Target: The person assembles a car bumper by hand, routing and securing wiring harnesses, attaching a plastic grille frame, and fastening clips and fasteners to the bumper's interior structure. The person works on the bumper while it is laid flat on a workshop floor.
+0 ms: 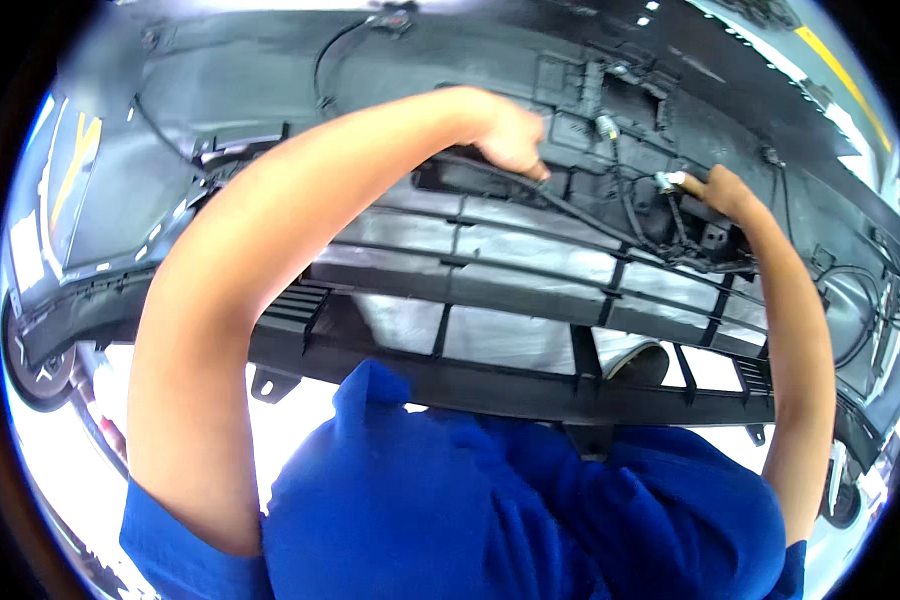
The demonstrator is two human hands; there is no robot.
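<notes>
One left hand (515, 140) at one o'clock, curled over black cable (582, 212); right hand (728, 193) at two o'clock, by pale connector (665, 181) — whether either clamps, cannot tell.

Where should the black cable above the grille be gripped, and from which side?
Probably its slanting middle stretch, from above: there the thin black cable shows its upper side unobstructed, whereas farther right it bunches with other wires.
</notes>
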